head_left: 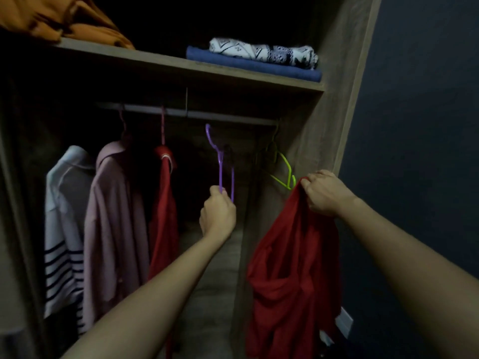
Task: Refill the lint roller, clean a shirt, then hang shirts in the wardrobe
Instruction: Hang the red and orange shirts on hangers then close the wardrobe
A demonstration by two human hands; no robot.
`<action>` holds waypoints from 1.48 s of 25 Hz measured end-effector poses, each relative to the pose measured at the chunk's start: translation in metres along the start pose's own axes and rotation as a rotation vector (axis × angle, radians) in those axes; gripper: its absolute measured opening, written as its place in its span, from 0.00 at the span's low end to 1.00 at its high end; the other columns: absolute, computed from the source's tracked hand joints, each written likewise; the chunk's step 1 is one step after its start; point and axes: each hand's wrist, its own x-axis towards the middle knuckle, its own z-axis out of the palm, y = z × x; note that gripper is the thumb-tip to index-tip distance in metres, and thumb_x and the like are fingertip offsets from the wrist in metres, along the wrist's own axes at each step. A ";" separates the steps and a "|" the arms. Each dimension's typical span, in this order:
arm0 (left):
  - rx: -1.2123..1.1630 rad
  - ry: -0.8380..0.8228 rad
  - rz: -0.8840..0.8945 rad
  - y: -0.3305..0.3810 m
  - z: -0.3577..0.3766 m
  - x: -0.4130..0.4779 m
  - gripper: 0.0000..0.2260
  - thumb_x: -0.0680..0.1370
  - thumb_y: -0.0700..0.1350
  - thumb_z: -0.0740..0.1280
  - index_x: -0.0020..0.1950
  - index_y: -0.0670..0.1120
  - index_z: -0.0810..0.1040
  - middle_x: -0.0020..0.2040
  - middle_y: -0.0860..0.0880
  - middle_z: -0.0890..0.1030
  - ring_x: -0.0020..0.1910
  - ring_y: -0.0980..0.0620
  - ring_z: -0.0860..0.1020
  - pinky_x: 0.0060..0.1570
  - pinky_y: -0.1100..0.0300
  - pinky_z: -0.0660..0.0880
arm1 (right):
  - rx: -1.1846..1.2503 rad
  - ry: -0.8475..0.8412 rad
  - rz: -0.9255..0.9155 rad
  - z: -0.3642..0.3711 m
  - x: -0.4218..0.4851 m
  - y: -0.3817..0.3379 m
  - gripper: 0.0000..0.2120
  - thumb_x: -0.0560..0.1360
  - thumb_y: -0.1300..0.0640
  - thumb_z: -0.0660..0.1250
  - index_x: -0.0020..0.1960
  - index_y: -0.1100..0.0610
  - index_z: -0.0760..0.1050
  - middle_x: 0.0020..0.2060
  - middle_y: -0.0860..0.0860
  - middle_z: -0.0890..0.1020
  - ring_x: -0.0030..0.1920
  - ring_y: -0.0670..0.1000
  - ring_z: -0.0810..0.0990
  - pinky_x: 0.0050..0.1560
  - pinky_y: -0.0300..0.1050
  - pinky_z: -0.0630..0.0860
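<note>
The purple hanger is gripped at its lower end by the left hand, with the fingers curled tightly around it. Its hook is held just below the rail of the wardrobe. The red shirt is clamped at its top edge by the curled fingers of the right hand. It hangs beside a green hanger.
</note>
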 end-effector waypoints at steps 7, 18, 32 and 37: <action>-0.118 0.025 0.221 -0.115 -0.076 -0.056 0.11 0.80 0.48 0.59 0.39 0.49 0.67 0.26 0.50 0.70 0.28 0.57 0.73 0.34 0.56 0.64 | 0.254 -0.116 0.157 -0.011 0.005 -0.024 0.18 0.74 0.61 0.57 0.63 0.66 0.67 0.63 0.64 0.72 0.65 0.61 0.71 0.70 0.53 0.59; -0.007 -0.103 0.602 -0.176 -0.132 -0.069 0.14 0.77 0.60 0.56 0.40 0.51 0.67 0.31 0.54 0.70 0.27 0.60 0.68 0.30 0.66 0.61 | 0.623 -0.172 -0.009 -0.079 0.001 -0.062 0.27 0.68 0.68 0.65 0.67 0.65 0.65 0.66 0.63 0.70 0.67 0.61 0.68 0.67 0.48 0.66; 0.075 0.396 0.728 -0.109 -0.097 -0.130 0.12 0.74 0.50 0.64 0.57 0.52 0.73 0.60 0.44 0.68 0.56 0.45 0.69 0.54 0.53 0.66 | 0.370 0.681 -0.266 -0.100 -0.029 -0.106 0.21 0.76 0.42 0.51 0.43 0.56 0.73 0.37 0.56 0.82 0.33 0.61 0.82 0.26 0.48 0.72; -0.190 -0.460 0.105 -0.142 -0.061 -0.147 0.32 0.66 0.46 0.70 0.69 0.52 0.65 0.67 0.43 0.69 0.64 0.46 0.71 0.63 0.55 0.70 | 0.450 0.728 -0.343 -0.107 -0.037 -0.097 0.22 0.77 0.42 0.50 0.43 0.57 0.73 0.37 0.57 0.81 0.37 0.61 0.82 0.29 0.50 0.73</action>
